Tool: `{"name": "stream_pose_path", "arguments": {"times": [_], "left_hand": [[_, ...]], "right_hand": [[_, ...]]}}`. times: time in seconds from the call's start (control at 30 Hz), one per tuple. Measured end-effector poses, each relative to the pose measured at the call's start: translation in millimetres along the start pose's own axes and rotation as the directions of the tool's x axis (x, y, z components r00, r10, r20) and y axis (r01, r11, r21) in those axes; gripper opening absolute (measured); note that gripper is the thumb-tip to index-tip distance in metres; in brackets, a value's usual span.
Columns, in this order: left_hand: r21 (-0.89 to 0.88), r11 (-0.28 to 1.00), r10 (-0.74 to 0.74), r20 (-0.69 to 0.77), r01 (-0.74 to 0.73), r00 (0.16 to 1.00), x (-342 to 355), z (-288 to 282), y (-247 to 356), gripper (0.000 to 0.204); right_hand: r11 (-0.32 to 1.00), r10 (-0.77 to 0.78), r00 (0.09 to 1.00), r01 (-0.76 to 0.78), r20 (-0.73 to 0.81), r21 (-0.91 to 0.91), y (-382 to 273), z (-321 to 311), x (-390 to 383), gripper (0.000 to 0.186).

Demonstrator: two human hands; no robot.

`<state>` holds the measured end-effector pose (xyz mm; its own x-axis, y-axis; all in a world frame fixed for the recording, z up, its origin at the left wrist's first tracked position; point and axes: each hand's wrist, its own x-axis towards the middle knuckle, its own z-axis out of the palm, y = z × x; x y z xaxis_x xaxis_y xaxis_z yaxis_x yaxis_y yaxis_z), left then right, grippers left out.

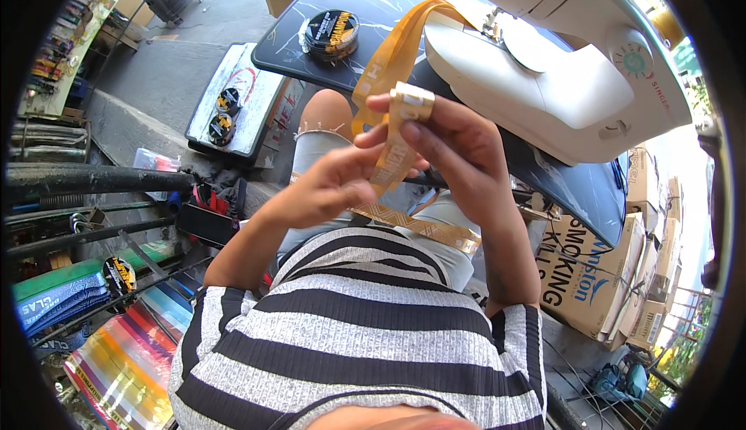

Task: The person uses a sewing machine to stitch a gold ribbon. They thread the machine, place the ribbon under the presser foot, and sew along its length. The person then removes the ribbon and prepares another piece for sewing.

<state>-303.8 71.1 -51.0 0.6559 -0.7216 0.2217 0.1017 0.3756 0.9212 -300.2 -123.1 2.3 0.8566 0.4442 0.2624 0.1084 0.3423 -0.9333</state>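
A long golden-yellow ribbon (394, 51) with pale printing runs from near the needle area of a white sewing machine (513, 88) down to my hands. My right hand (465, 150) pinches a folded, shiny part of it between thumb and fingers, above my lap. Lower on the same strip, my left hand (330, 185) has its fingers and thumb about the ribbon, some fingertips hidden behind it. A patterned golden length (420, 226) lies across my lap beneath both hands; whether it is the same piece I cannot tell.
The machine stands on a dark marbled table (284, 45) with a round black-and-yellow container (332, 35) at its left. A low white-topped stand (203, 107) holds two similar round items. Metal bars (93, 180) are at left; cardboard boxes (598, 275) stand at right.
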Motion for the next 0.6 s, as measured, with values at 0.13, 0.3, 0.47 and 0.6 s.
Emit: {"name": "stream_pose_path", "arguments": {"times": [0.13, 0.3, 0.47, 0.6], "left_hand": [[0.042, 0.992, -0.112, -0.061, 0.115, 0.992, -7.6, 20.9, 14.1, 0.041], [-0.085, 0.996, 0.003, -0.196, -0.02, 0.981, 5.5, 7.5, 30.5, 0.033], [0.057, 0.994, 0.11, -0.473, -0.094, 0.874, 13.9, -2.0, 28.9, 0.04], [0.107, 0.982, 0.191, -0.539, -0.158, 0.82, 19.9, -6.6, 28.5, 0.04]], "right_hand": [[0.999, -0.019, 1.0, 0.019, 0.017, -0.043, 13.6, -6.8, 15.5, 0.033], [0.94, 0.222, 0.975, -0.216, 0.007, 0.265, 30.1, -8.1, 1.6, 0.032], [0.935, 0.342, 0.939, -0.335, -0.043, 0.113, 50.7, 5.8, -27.8, 0.03], [0.927, 0.371, 0.927, -0.366, -0.049, 0.089, 53.3, 5.4, -37.3, 0.018]]}}
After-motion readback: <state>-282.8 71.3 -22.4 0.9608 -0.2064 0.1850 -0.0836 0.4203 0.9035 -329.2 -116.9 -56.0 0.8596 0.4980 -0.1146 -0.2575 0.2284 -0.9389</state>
